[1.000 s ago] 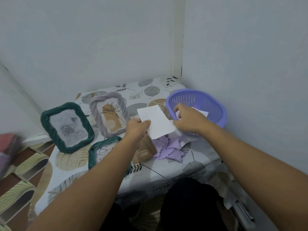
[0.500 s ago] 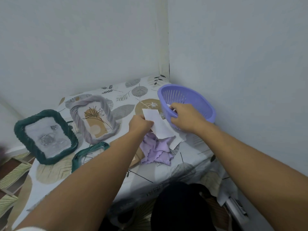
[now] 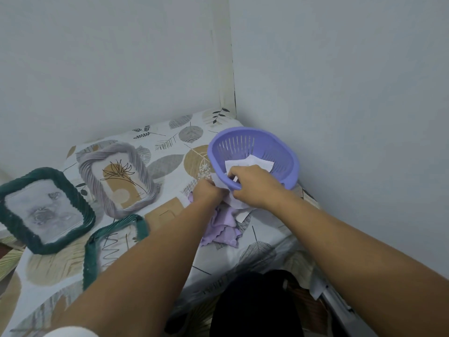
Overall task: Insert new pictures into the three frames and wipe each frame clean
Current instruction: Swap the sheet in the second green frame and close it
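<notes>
Far left on the counter point(image 3: 170, 142) lies the dark green frame point(image 3: 43, 210), then the grey frame point(image 3: 119, 181) behind and the second green frame point(image 3: 114, 242) nearer me, partly under my left forearm. My left hand point(image 3: 207, 192) has its grip curled on the edge of a white picture sheet point(image 3: 237, 203), above the lilac cloth point(image 3: 222, 229). My right hand point(image 3: 252, 186) pinches a sheet at the near rim of the purple basket point(image 3: 289, 164), where more white pictures point(image 3: 252, 162) lie.
</notes>
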A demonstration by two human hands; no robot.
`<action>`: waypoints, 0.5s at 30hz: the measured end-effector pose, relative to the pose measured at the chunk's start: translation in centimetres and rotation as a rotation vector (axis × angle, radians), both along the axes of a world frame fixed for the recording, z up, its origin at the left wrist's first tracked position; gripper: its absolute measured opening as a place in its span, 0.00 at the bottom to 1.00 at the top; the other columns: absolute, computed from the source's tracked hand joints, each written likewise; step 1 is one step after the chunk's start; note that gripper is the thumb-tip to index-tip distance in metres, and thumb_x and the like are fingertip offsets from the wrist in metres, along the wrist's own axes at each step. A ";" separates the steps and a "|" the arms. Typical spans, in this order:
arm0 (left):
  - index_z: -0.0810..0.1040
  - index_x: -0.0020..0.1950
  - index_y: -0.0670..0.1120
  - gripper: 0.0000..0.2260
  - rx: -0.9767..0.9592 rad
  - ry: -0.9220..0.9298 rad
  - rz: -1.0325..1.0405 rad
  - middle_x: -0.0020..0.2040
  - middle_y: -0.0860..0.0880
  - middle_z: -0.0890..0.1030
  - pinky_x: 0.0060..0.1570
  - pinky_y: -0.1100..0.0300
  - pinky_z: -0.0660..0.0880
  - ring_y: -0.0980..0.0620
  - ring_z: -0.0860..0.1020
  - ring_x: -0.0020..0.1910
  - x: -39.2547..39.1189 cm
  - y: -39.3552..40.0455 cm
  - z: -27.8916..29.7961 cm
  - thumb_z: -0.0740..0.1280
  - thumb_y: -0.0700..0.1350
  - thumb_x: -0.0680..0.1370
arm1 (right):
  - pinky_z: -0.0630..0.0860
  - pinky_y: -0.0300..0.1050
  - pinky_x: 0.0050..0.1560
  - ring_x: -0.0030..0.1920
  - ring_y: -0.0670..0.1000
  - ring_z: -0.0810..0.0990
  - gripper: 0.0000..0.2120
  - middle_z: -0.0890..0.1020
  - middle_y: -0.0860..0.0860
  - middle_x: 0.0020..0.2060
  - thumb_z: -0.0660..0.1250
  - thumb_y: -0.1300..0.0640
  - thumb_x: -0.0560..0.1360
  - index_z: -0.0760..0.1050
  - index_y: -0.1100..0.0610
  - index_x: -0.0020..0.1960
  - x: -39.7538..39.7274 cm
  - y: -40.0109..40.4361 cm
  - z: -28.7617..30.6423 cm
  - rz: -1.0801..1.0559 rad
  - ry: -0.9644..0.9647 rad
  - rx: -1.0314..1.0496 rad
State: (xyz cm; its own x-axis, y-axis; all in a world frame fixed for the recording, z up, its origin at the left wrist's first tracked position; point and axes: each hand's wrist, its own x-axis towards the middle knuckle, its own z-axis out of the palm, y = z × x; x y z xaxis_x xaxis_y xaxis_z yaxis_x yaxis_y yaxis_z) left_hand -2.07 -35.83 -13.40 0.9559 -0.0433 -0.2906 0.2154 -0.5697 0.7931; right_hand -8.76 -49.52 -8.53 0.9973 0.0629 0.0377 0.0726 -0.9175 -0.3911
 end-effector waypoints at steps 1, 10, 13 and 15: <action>0.77 0.38 0.41 0.08 -0.014 0.012 -0.004 0.34 0.43 0.78 0.36 0.55 0.72 0.47 0.73 0.31 0.1 0.1 0.0 0.74 0.38 0.72 | 0.77 0.51 0.48 0.51 0.58 0.79 0.14 0.81 0.53 0.52 0.69 0.58 0.75 0.77 0.52 0.60 0.1 0.0 -0.2 0.007 0.013 -0.020; 0.68 0.57 0.45 0.08 -0.021 -0.173 0.141 0.51 0.45 0.75 0.27 0.59 0.70 0.52 0.76 0.35 2.1 2.2 2.4 0.65 0.43 0.81 | 0.76 0.50 0.54 0.55 0.54 0.79 0.16 0.82 0.51 0.55 0.66 0.42 0.80 0.77 0.52 0.59 2.6 -2.5 1.1 -0.161 0.055 0.173; 0.71 0.46 0.45 0.11 -0.102 -0.214 0.120 0.42 0.47 0.76 0.35 0.58 0.68 0.50 0.73 0.35 3.1 1.7 3.6 0.65 0.51 0.82 | 0.75 0.49 0.52 0.56 0.55 0.78 0.13 0.82 0.53 0.56 0.66 0.47 0.81 0.76 0.54 0.60 3.8 -3.8 0.9 -0.217 0.081 0.085; 0.72 0.42 0.44 0.15 -0.143 -0.130 0.068 0.40 0.45 0.77 0.35 0.58 0.69 0.47 0.74 0.35 3.3 1.0 4.2 0.69 0.54 0.80 | 0.74 0.49 0.50 0.55 0.56 0.78 0.15 0.81 0.54 0.57 0.67 0.47 0.80 0.75 0.55 0.62 4.3 -4.2 0.6 -0.238 0.116 0.037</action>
State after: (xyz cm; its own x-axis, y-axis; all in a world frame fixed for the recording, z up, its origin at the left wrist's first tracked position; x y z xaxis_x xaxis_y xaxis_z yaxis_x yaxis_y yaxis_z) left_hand 1.24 -34.84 -9.17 0.9870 -0.0090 -0.1606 0.1406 -0.4368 0.8885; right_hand -4.48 -53.70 -7.95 0.9817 -0.1731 -0.0798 -0.1906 -0.8882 -0.4182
